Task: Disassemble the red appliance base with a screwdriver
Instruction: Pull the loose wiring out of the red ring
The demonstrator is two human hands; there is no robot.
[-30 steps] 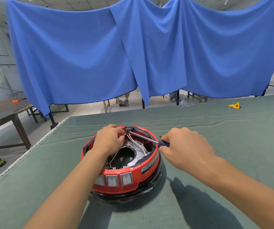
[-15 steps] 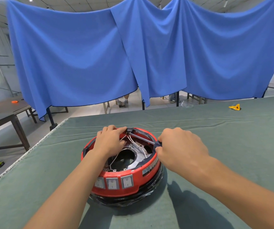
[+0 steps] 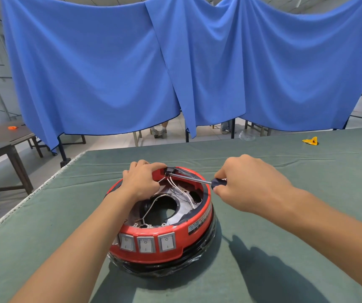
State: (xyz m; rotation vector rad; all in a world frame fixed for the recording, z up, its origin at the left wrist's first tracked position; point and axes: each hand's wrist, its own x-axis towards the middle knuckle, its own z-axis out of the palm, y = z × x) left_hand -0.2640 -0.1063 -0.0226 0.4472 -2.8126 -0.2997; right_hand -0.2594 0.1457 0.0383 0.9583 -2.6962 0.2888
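Left hand [image 3: 142, 182] curls over the far-left rim of the red appliance base [image 3: 164, 232], gripping it steady on the table [image 3: 285, 248]. Just right of those fingers sits a small black terminal block [image 3: 171, 170], and the screwdriver [image 3: 197, 179] tip meets it. The shaft's long axis runs low and nearly level, left tip to right handle, across the open top. Right hand [image 3: 250, 184] clenches that dark handle, so the turning falls to it. Count: one base, one screwdriver, three rocker switches [image 3: 146, 243] on the near wall.
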